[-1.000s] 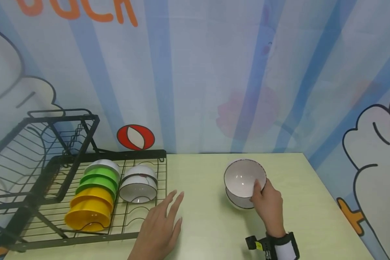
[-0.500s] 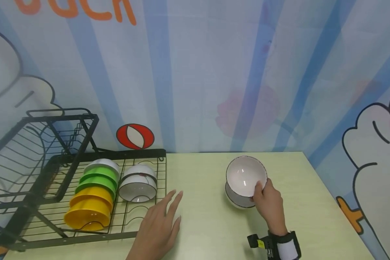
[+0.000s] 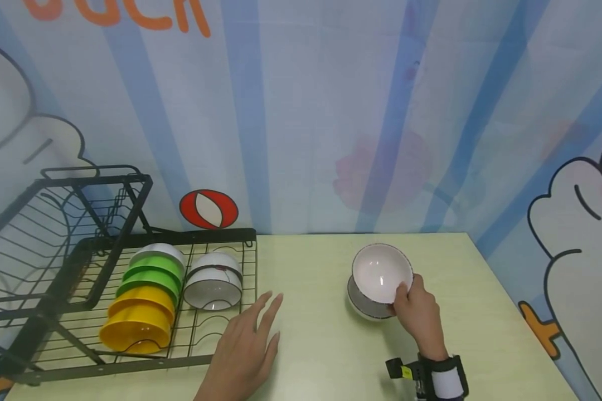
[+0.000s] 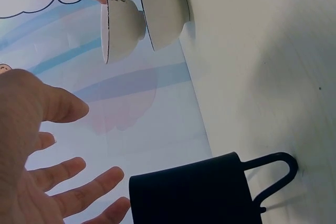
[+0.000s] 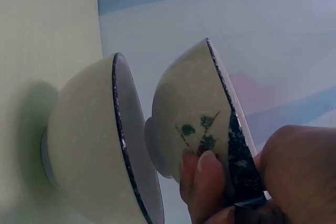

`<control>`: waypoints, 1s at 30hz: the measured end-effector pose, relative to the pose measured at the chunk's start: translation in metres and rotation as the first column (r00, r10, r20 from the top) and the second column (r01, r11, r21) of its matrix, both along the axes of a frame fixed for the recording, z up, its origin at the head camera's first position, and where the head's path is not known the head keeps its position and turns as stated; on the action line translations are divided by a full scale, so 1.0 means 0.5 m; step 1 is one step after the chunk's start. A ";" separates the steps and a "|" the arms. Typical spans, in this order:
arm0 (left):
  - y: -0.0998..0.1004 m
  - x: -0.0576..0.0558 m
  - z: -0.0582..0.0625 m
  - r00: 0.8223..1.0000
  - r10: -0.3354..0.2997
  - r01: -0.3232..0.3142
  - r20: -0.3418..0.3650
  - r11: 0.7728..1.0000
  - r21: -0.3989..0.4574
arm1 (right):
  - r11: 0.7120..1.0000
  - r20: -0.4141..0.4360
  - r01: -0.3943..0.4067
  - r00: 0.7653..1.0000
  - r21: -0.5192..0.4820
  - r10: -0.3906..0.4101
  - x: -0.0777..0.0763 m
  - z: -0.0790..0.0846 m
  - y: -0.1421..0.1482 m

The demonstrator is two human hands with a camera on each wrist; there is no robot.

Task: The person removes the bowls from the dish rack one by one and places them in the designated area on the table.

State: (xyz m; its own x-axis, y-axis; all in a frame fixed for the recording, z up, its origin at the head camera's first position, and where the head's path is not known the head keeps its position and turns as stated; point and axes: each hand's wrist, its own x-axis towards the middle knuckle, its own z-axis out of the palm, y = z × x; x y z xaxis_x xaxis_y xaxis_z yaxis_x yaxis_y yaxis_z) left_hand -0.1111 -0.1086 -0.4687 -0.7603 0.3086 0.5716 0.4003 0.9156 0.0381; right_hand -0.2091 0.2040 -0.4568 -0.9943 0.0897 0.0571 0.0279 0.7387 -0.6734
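Note:
My right hand pinches the rim of a white bowl, thumb inside and fingers outside. In the right wrist view this bowl has a dark speckled rim and a green leaf pattern. Directly under it a second white bowl stands upright on the table. The held bowl's foot overlaps the lower bowl's mouth in view; whether they touch I cannot tell. My left hand holds nothing, its fingers spread near the dish rack's right front corner.
A black wire dish rack occupies the table's left side. Tilted white bowls, green bowls and yellow bowls stand in rows there. A raised upper tier is at its left. A printed curtain hangs behind the table.
The held bowl has shifted slightly right and off the lower bowl, so more of the lower bowl's inside shows. My right hand has moved with it. The left hand stays almost still.

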 end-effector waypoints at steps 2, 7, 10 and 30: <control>0.001 0.000 0.000 1.000 0.007 -0.006 0.009 1.000 -0.003 | 1.000 0.009 0.000 1.000 0.000 0.000 -0.001 -0.002 0.002; 0.000 0.002 -0.002 1.000 0.020 -0.020 0.013 1.000 -0.015 | 1.000 0.049 -0.012 0.999 -0.021 0.013 -0.001 -0.008 0.008; -0.001 0.003 -0.003 1.000 0.027 -0.027 0.011 0.999 -0.020 | 0.999 0.074 -0.018 0.997 -0.035 0.021 -0.001 -0.011 0.010; -0.004 -0.003 -0.003 1.000 0.010 -0.009 0.015 1.000 -0.019 | 0.999 0.149 -0.008 0.989 -0.040 0.014 -0.011 -0.026 0.011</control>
